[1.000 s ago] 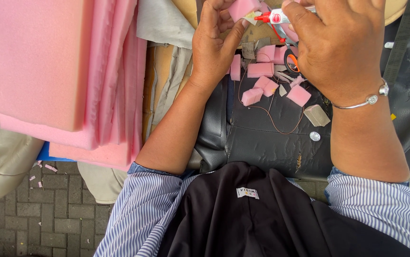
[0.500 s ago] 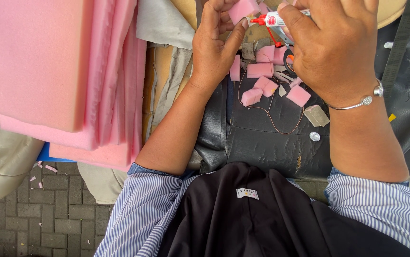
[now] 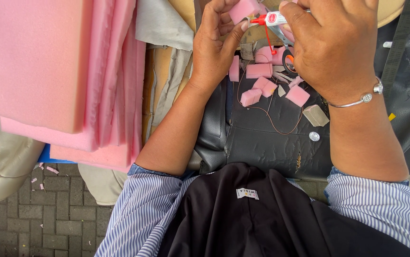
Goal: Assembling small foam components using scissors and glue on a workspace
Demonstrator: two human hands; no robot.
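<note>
**Glue tube meets foam block at the top edge**

We see the left hand (image 3: pixel 217 45) pinching a small pink foam block (image 3: pixel 244 8) between thumb and fingertips, right at the top border of the view, so part of the block is cut off. The right hand (image 3: pixel 331 45) has its fingers closed around a small white glue tube (image 3: pixel 275 18), whose red nozzle points at the block and sits just beside it.

Below the hands lies a black leather seat cover (image 3: pixel 266 145), cracked in places. On it we count about 6 loose pink foam pieces (image 3: pixel 258 70), a grey scrap (image 3: pixel 315 115) and a thin brown thread (image 3: pixel 271 121), all near each other under the hands. The lower stretch of the cover is bare.

To the left, a stack of pink foam sheets (image 3: pixel 38 62) overhangs a brick pavement (image 3: pixel 33 219). The sheets are well apart from the left hand. A silver bracelet (image 3: pixel 357 100) rings the right wrist.
</note>
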